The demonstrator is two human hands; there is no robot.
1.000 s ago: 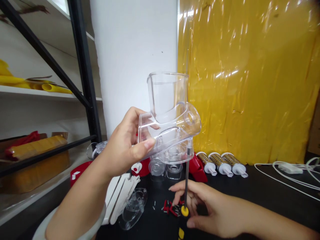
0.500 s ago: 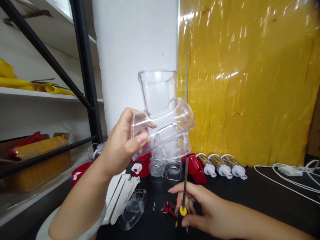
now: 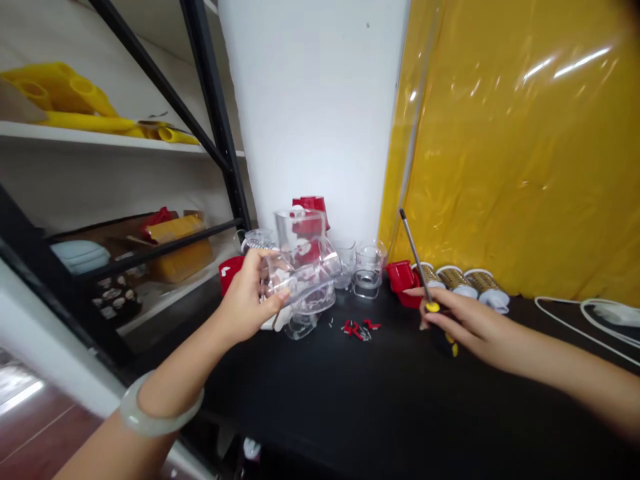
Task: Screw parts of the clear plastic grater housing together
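My left hand (image 3: 247,300) grips a clear plastic housing (image 3: 303,267) with a tall open chute, held low over the black table (image 3: 380,400). A pale bangle sits on that wrist. My right hand (image 3: 467,323) holds a screwdriver (image 3: 417,263) with a yellow and black handle; its dark shaft slants up and to the left, clear of the housing. Small red clips and tiny screws (image 3: 359,328) lie on the table between my hands.
Clear cups (image 3: 369,263) and red plastic parts (image 3: 403,275) stand by the white pillar. Three drum cutters (image 3: 470,281) lie before the yellow sheet. White cable (image 3: 585,313) runs at right. A black-framed shelf (image 3: 165,250) with yellow and red goods stands left.
The view pulled back and down. My left hand lowered the clear housing toward the table. My right hand drew the screwdriver away to the right, its tip no longer under the housing.
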